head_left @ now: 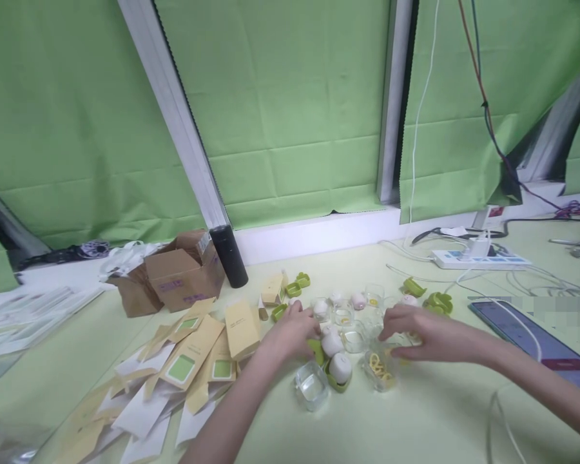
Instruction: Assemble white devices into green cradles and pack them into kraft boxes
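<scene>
My left hand (294, 332) reaches in among small green plastic holders and white rounded pieces, its fingers bent and their tips partly hidden. At the right side of the cluster, my right hand (415, 332) has its thumb and fingers apart, with clear containers around and below it. Close to its thumb sits a clear container (381, 370) with yellow rings inside. Between the hands are a white rounded piece (332, 341) and a clear square cup (354, 336). Nearer me, another white piece (340, 368) rests on a green holder (338, 385) beside an upright clear cup (312, 385).
Yellow paper boxes (193, 354) lie in a pile at left. Behind them stand an open cardboard box (186, 274) and a black bottle (229, 256). At right are green petal-shaped pieces (437, 303), a power strip (478, 259), a phone (526, 341) and loose white cables.
</scene>
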Motion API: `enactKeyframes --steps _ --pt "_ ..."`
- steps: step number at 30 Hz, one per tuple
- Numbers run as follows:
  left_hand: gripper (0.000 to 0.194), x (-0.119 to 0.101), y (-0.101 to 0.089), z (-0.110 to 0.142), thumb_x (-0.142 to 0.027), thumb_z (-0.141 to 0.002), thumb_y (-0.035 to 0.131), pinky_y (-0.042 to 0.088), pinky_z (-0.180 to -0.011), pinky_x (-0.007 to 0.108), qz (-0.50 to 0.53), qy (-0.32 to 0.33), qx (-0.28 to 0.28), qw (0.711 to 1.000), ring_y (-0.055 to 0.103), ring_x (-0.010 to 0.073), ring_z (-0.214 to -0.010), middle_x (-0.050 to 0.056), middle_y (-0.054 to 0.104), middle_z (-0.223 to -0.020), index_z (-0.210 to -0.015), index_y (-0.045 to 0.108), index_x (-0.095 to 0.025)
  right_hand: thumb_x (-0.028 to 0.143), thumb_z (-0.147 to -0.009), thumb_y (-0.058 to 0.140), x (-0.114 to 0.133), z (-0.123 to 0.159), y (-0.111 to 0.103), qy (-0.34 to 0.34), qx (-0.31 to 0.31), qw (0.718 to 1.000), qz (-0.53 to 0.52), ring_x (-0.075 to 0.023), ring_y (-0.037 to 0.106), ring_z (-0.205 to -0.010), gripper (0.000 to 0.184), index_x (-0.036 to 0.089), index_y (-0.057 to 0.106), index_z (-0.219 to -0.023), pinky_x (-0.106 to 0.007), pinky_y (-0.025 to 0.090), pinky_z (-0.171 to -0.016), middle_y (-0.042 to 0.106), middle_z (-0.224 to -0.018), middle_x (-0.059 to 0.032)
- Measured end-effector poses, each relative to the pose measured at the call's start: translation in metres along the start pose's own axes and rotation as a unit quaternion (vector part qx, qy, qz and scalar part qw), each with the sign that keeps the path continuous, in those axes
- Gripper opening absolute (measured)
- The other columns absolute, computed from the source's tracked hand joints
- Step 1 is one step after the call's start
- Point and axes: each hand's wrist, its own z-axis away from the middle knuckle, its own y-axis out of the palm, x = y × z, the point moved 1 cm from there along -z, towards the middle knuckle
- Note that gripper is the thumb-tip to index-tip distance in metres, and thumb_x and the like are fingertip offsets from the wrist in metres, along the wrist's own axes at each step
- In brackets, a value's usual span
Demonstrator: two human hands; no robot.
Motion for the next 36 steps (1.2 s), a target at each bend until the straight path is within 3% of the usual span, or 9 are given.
enactKeyframes --steps 8,13,20,22,25,26,28,32,36 --pt "0.02 -0.004 -0.006 0.001 -0.021 -0.059 0.075 0.033 -0.076 0.033 0.0 0.063 0.036 0.997 0.043 0.0259 -0.093 0.003 0.056 -0.085 -0.078 0.07 -0.026 0.029 -0.092 0.042 0.009 -0.005 0.021 -0.023 -0.017 1.0 -0.005 -0.0178 0.058 -0.067 0.029 0.021 0.067 -0.083 -0.03 0.044 -0.059 0.061 -0.08 -0.0046" --pt "0.029 0.006 -0.005 0.002 -0.018 -0.055 0.075 0.036 -0.078 0.032 0.068 0.039 0.035 0.996 0.045 0.0251 -0.097 0.002 0.056 -0.095 -0.082 0.066 -0.023 0.044 -0.09 0.049 0.01 -0.002 0.017 0.027 -0.084 0.983 -0.159 -0.0186 0.059 -0.078 0.028 0.021 0.065 -0.089 -0.033 0.048 -0.071 0.062 -0.087 -0.005" --pt "0.037 -0.017 -0.021 0.036 -0.036 -0.085 0.047 0.041 -0.08 0.034 0.244 -0.064 -0.126 0.96 0.053 0.0209 -0.092 0.007 0.054 -0.113 -0.119 0.047 -0.022 0.049 -0.081 0.061 0.022 -0.006 0.007 0.097 -0.107 0.895 -0.422 -0.0156 0.059 -0.069 0.032 0.019 0.068 -0.089 -0.032 0.049 -0.07 0.063 -0.074 -0.0014" --pt "0.042 -0.036 -0.014 0.045 -0.041 -0.089 0.042 0.043 -0.082 0.034 0.459 -0.065 -0.203 0.862 0.055 0.0182 -0.089 0.007 0.052 -0.117 -0.127 0.04 -0.025 0.047 -0.079 0.064 0.03 -0.012 0.003 0.107 -0.103 0.87 -0.469 -0.0156 0.061 -0.071 0.03 0.019 0.067 -0.089 -0.033 0.049 -0.075 0.064 -0.071 -0.0005" --pt "0.04 -0.062 0.009 0.049 -0.047 -0.081 0.055 0.045 -0.077 0.032 0.797 -0.032 -0.243 0.552 0.055 0.0168 -0.082 0.004 0.058 -0.095 -0.113 0.054 -0.022 0.043 -0.073 0.072 0.047 -0.023 0.001 0.086 -0.079 0.849 -0.515 -0.0178 0.064 -0.078 0.029 0.018 0.063 -0.085 -0.035 0.05 -0.077 0.067 -0.077 -0.002" --pt "0.04 -0.068 0.018 0.048 -0.05 -0.078 0.059 0.046 -0.073 0.031 0.848 -0.034 -0.235 0.475 0.055 0.0158 -0.076 0.003 0.058 -0.084 -0.103 0.058 -0.02 0.042 -0.071 0.073 0.053 -0.027 0.001 0.074 -0.073 0.848 -0.52 -0.0179 0.065 -0.078 0.03 0.018 0.062 -0.083 -0.035 0.05 -0.076 0.066 -0.077 -0.002" --pt "0.037 -0.075 0.034 0.045 -0.05 -0.073 0.065 0.046 -0.065 0.027 0.894 -0.057 -0.231 0.38 0.052 0.0131 -0.065 0.0 0.054 -0.069 -0.088 0.063 -0.016 0.043 -0.071 0.073 0.065 -0.033 0.004 0.06 -0.083 0.853 -0.511 -0.0164 0.064 -0.07 0.032 0.017 0.06 -0.083 -0.033 0.052 -0.07 0.064 -0.07 -0.0005" --pt "0.033 -0.074 0.053 0.043 -0.043 -0.073 0.069 0.047 -0.066 0.025 0.909 -0.095 -0.246 0.323 0.056 0.0135 -0.071 0.005 0.062 -0.079 -0.089 0.066 -0.014 0.043 -0.076 0.069 0.083 -0.035 0.01 0.063 -0.11 0.893 -0.431 -0.0161 0.065 -0.07 0.033 0.017 0.064 -0.096 -0.03 0.053 -0.069 0.067 -0.077 -0.0027" --pt "0.039 -0.073 0.061 0.047 -0.048 -0.07 0.07 0.042 -0.055 0.02 0.891 -0.051 -0.263 0.366 0.05 0.0091 -0.059 0.001 0.063 -0.074 -0.093 0.069 -0.017 0.04 -0.08 0.065 0.092 -0.03 0.017 0.05 -0.127 0.927 -0.35 -0.0194 0.065 -0.084 0.027 0.022 0.068 -0.099 -0.032 0.053 -0.077 0.071 -0.093 -0.005"
